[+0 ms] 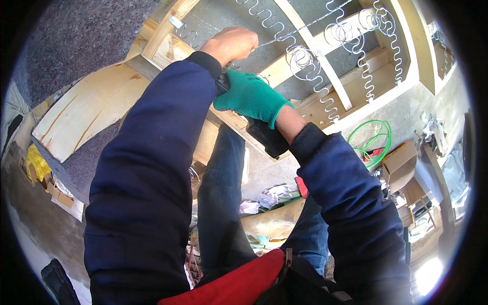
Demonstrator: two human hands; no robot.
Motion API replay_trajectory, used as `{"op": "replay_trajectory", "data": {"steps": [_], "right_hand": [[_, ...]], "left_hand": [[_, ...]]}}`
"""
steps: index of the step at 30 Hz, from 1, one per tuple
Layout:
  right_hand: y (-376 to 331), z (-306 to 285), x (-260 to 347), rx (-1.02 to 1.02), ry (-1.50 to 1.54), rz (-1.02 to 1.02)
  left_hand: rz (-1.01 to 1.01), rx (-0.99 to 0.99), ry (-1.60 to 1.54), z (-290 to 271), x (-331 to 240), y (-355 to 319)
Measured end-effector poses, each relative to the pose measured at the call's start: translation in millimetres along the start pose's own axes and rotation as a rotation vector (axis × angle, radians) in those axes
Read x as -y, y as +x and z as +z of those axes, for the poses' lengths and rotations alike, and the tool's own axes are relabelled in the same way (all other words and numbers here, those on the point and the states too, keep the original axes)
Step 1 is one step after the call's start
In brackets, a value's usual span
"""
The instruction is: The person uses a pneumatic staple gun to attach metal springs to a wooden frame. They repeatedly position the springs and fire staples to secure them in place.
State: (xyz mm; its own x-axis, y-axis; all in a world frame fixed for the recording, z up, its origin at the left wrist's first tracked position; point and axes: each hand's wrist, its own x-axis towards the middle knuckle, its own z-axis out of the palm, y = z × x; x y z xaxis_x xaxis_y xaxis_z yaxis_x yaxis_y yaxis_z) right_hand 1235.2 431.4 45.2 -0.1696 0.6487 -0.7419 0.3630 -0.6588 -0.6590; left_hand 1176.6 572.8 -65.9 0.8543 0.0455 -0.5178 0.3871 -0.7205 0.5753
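Observation:
My bare left hand is closed at the wooden seat frame. A thin twisted cord runs from its fingers up to the right, across the springs. Just below it, my right hand, in a green knit glove, grips a black cordless power tool. The tool's base sticks out under my wrist, while its front end is mostly hidden behind my left sleeve and the glove. Wavy zigzag springs and coiled springs span the frame.
Grey felt and a pale curved wooden panel lie to the left. On the floor at right are a coiled green hose and a cardboard box. Fabric scraps lie between my legs. A yellow bag sits at far left.

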Motion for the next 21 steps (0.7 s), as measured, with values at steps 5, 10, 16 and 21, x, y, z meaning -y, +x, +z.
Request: {"op": "replay_trajectory", "data": {"steps": [5,10,16,21], "right_hand": [[-2.2,-3.4,4.3,-0.001,-0.014,0.001],[-2.6,9.3,1.9,-0.034,0.107,0.005],[-2.7,25.6,-11.1,-0.077,-0.055,-0.096],[-13.7,20.4,-23.3,-0.037,-0.095,-0.163]], "left_hand": [[-0.002,0.068,0.050,-6.3,-2.8,0.7],[-0.027,0.098,0.060,-15.1,-4.9,3.1],[-0.054,0.146,0.076,-22.0,2.2,-4.5],[-0.121,0.050,-0.086,-19.8,4.2,-17.1]]}}
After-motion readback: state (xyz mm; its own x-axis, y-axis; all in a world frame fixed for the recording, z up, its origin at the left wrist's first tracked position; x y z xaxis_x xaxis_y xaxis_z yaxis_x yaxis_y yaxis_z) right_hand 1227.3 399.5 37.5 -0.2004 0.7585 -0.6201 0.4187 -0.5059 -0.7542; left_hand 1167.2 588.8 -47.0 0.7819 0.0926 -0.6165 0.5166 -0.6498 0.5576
